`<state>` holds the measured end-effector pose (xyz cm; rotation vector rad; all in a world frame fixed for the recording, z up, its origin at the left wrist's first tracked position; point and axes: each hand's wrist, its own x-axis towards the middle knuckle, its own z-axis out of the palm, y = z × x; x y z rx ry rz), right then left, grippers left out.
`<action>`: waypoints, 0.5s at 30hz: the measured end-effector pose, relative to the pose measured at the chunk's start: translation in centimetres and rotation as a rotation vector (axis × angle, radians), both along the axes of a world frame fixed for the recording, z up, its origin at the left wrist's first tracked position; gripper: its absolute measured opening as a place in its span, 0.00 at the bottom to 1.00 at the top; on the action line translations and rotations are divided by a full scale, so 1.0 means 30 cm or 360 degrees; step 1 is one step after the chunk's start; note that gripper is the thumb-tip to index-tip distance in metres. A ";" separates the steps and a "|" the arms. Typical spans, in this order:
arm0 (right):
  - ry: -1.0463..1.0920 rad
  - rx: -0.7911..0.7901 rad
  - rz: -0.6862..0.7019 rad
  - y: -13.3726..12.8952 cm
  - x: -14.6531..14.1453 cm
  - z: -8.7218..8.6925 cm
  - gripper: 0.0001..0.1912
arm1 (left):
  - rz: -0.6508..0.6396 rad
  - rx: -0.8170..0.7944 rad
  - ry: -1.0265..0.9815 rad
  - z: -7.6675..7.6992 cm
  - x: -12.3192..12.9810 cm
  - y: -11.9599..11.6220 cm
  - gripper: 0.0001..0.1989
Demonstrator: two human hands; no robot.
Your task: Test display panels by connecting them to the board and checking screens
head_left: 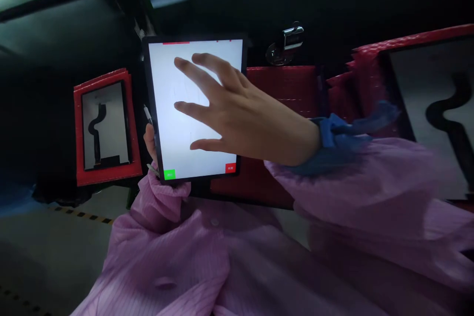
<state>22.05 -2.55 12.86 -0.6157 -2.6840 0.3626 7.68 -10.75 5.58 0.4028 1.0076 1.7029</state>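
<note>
My left hand (149,140) grips the left edge of a tablet-sized screen (166,138), with most of its fingers hidden behind it. The screen glows white inside a black frame, with a green block at its lower left corner and a red one at its lower right. Over it my right hand (222,108) spreads its fingers wide; whether the fingertips touch the glass I cannot tell. Beside the screen's left edge, a slim white and black pen-like thing (147,113) sticks up by my left hand. A blue band (329,143) is tied around my right wrist.
At left, an unlit panel (111,123) with a curved black ribbon cable lies on a red padded sleeve (79,133). A similar panel (414,89) lies at right. Red bubble-wrap sleeves (285,91) lie behind my right arm, near a shiny metal fitting (292,38).
</note>
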 end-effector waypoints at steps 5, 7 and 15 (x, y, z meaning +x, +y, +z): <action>0.0152 0.0082 -0.0587 0.080 0.070 0.066 0.29 | -0.0189 0.0076 -0.0137 -0.008 -0.024 -0.022 0.26; 0.0193 0.0103 -0.0724 0.101 0.093 0.080 0.33 | -0.0221 0.0030 -0.0084 -0.017 -0.032 -0.028 0.28; 0.0061 0.0042 -0.0178 -0.043 -0.049 -0.063 0.59 | 0.0000 0.0033 0.0012 -0.062 -0.048 0.006 0.34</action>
